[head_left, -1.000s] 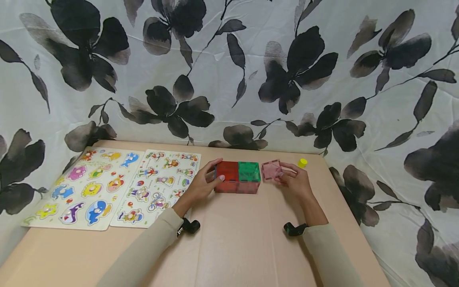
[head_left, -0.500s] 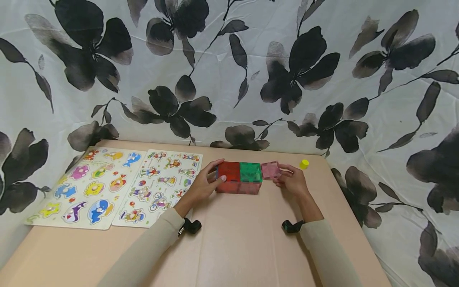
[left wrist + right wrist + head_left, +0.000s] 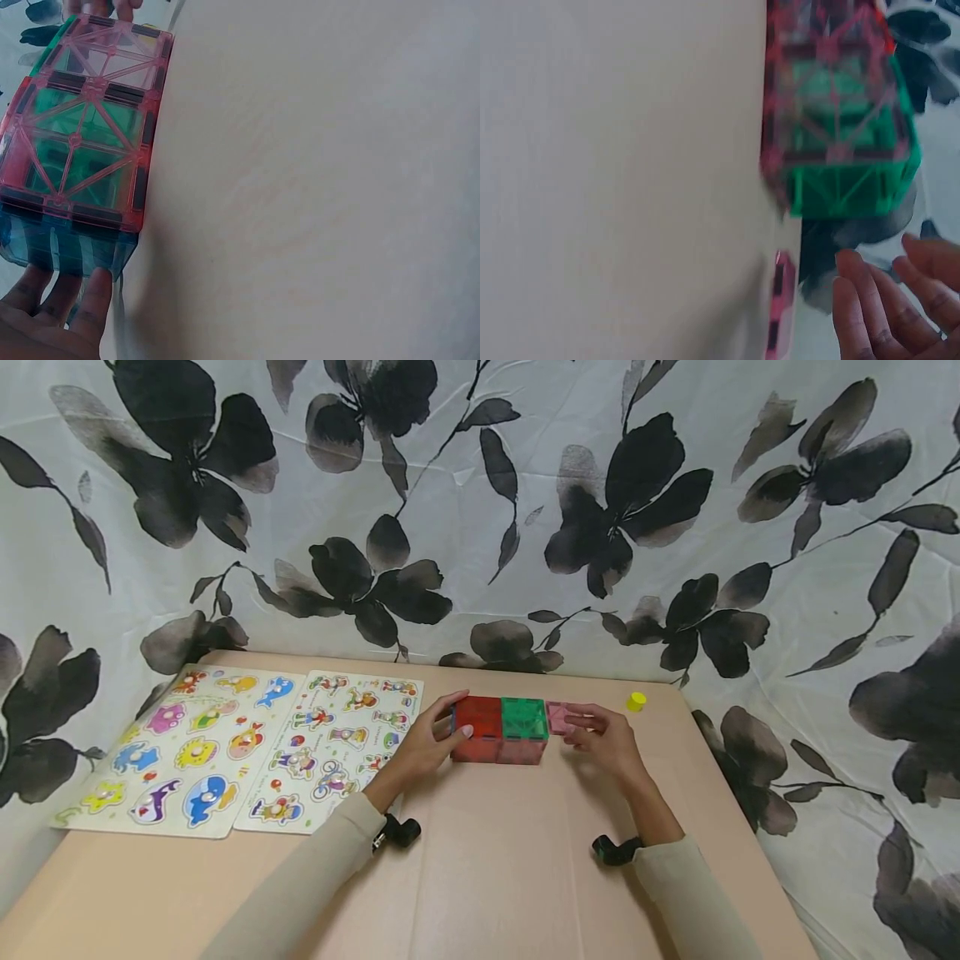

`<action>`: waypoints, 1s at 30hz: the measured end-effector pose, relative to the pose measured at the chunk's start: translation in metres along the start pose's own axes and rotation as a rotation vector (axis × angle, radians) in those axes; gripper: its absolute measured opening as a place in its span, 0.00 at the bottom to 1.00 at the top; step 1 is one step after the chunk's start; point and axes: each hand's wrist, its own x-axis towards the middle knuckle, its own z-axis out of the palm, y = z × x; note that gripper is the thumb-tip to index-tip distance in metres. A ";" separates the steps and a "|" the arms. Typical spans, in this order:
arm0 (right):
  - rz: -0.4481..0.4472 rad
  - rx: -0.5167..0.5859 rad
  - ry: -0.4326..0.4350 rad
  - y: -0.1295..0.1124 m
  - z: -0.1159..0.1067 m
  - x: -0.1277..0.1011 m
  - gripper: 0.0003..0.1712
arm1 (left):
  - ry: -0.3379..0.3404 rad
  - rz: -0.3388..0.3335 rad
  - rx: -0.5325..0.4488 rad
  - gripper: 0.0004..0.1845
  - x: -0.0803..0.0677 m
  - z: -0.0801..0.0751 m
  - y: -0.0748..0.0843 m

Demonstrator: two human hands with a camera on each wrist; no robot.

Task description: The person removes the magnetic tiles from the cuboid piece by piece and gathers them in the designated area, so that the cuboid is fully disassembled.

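Observation:
A box of see-through magnetic tiles [image 3: 480,727] lies on the table, with red and green on top and pink along its front. My left hand [image 3: 431,743] grips its left end, where the left wrist view shows a blue tile [image 3: 64,244] with fingertips against it. At the box's right end, my right hand [image 3: 606,743] holds a small pink magnetic tile [image 3: 557,717] whose right part the fingers cover. The right wrist view shows a pink tile edge [image 3: 778,307] beside bent fingers, below the green end [image 3: 851,191] of the box; the thumb is hidden there.
Two white boards with colourful cartoon figures, a left one [image 3: 168,739] and a right one [image 3: 333,752], lie at the table's left. Far right stands a small yellow cylinder [image 3: 636,702]. A flower-patterned cloth [image 3: 480,527] hangs behind the table [image 3: 495,860].
My right hand has moved the pink tile left to the box's green end, and its fingers now cover more of the tile. The left hand keeps its grip on the box.

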 end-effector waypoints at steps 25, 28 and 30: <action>-0.043 -0.042 -0.005 -0.023 0.040 -0.021 0.21 | 0.001 -0.010 -0.013 0.33 -0.003 0.000 0.003; -0.063 -0.040 0.007 -0.023 0.042 -0.023 0.19 | 0.000 -0.005 -0.018 0.33 -0.003 0.000 0.003; -0.071 -0.036 0.017 -0.023 0.042 -0.023 0.19 | -0.001 -0.003 -0.019 0.33 -0.002 0.000 0.002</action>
